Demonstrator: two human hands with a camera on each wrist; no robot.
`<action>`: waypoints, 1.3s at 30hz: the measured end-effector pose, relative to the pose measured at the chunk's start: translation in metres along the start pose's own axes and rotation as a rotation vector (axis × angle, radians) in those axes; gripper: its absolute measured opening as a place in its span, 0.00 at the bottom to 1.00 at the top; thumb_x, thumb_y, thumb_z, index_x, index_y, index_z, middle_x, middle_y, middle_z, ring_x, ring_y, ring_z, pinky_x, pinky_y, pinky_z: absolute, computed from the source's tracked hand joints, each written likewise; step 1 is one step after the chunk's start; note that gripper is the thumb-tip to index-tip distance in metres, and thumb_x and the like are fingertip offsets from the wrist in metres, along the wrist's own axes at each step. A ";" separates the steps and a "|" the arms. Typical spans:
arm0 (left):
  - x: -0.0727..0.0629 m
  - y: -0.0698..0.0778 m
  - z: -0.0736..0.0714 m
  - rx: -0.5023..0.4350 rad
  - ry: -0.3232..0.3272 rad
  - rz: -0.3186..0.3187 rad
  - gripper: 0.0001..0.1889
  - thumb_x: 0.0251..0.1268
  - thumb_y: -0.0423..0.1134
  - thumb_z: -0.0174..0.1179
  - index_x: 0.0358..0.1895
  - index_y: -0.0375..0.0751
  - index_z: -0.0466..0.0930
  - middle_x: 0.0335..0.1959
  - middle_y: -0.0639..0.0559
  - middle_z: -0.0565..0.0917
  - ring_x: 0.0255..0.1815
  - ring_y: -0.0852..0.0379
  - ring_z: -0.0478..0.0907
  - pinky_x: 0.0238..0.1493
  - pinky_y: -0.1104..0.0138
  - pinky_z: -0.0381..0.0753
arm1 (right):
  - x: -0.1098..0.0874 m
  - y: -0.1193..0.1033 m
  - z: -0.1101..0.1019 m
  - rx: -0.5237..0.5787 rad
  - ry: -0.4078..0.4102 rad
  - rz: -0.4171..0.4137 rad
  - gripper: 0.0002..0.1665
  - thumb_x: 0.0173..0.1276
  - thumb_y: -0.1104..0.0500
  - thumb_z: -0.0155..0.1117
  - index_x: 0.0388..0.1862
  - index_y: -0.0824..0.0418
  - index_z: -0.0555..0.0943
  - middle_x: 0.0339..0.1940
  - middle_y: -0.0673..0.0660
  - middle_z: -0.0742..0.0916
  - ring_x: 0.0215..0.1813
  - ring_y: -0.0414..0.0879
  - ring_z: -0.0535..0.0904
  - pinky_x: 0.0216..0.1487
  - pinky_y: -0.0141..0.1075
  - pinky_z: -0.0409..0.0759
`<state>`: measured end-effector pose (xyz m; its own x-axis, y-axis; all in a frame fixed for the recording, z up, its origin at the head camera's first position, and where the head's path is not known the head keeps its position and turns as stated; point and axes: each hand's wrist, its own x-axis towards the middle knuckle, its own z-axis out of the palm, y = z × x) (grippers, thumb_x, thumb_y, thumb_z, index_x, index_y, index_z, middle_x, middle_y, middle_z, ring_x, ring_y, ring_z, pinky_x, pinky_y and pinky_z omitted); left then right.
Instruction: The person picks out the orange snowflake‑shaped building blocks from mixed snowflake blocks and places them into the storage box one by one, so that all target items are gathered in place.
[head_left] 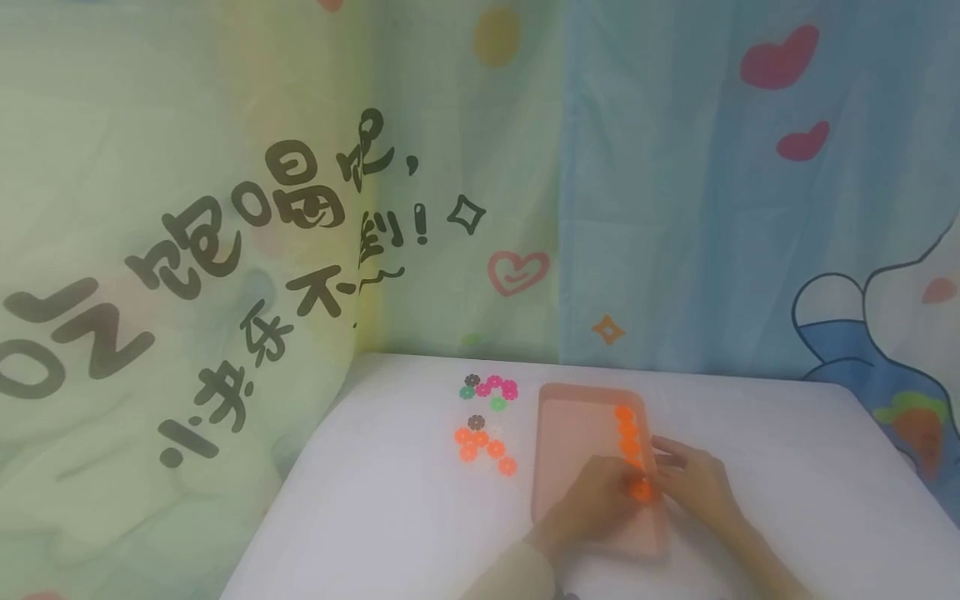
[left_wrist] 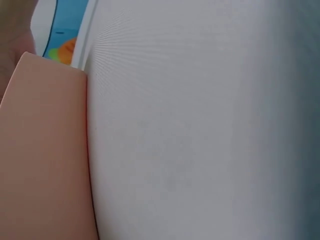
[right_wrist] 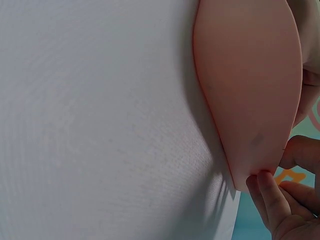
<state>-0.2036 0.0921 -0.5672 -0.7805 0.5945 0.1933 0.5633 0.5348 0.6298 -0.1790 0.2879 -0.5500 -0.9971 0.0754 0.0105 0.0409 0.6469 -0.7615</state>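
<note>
Inside the pink tray point(head_left: 570, 433), a row of orange flower-shaped discs point(head_left: 627, 429) runs along the right side. My left hand point(head_left: 603, 496) reaches over the tray, its fingers bent down and pinching the orange disc point(head_left: 641, 492) at the near end of the row; its fingertips are partly hidden. At the tray's right wall is my right hand point(head_left: 697, 483). In the right wrist view, two fingers of that hand point(right_wrist: 287, 215) press on the outside of the wall, and the thumb bends over the rim. The left wrist view has mostly the tray's outer wall point(left_wrist: 47, 150).
Left of the tray, loose discs lie on the white table point(head_left: 390, 467): several orange discs point(head_left: 480, 439), pink discs point(head_left: 508, 389), green discs point(head_left: 498, 403) and dark discs point(head_left: 476, 422). A printed curtain point(head_left: 660, 208) hangs behind the table.
</note>
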 end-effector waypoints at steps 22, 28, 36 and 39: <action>0.005 -0.005 0.011 0.136 -0.019 0.041 0.18 0.61 0.39 0.65 0.53 0.61 0.79 0.43 0.71 0.80 0.45 0.75 0.73 0.56 0.75 0.71 | 0.000 -0.003 -0.001 0.007 -0.019 0.029 0.40 0.62 0.50 0.70 0.69 0.64 0.70 0.55 0.67 0.83 0.55 0.59 0.81 0.46 0.46 0.83; 0.005 -0.006 0.012 0.160 -0.012 0.067 0.17 0.62 0.39 0.64 0.54 0.60 0.79 0.43 0.70 0.80 0.47 0.73 0.73 0.58 0.74 0.70 | 0.000 0.000 0.000 0.010 -0.016 0.027 0.40 0.62 0.50 0.70 0.69 0.64 0.69 0.56 0.67 0.83 0.55 0.59 0.81 0.47 0.46 0.83; 0.004 -0.002 0.008 0.167 -0.019 0.050 0.12 0.66 0.43 0.61 0.52 0.61 0.79 0.42 0.70 0.80 0.45 0.74 0.73 0.57 0.74 0.70 | 0.002 0.004 0.001 -0.001 -0.021 0.045 0.40 0.64 0.45 0.68 0.70 0.62 0.69 0.57 0.66 0.82 0.56 0.59 0.80 0.47 0.46 0.83; 0.002 0.001 0.004 0.154 -0.026 0.022 0.13 0.68 0.44 0.59 0.53 0.60 0.78 0.44 0.70 0.80 0.47 0.73 0.73 0.59 0.73 0.70 | 0.001 0.001 0.000 0.001 -0.020 0.045 0.40 0.64 0.46 0.68 0.70 0.63 0.70 0.57 0.66 0.82 0.56 0.60 0.80 0.47 0.47 0.83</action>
<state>-0.2040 0.0965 -0.5695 -0.7611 0.6217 0.1850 0.6170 0.6058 0.5023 -0.1800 0.2881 -0.5510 -0.9954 0.0892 -0.0363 0.0853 0.6422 -0.7618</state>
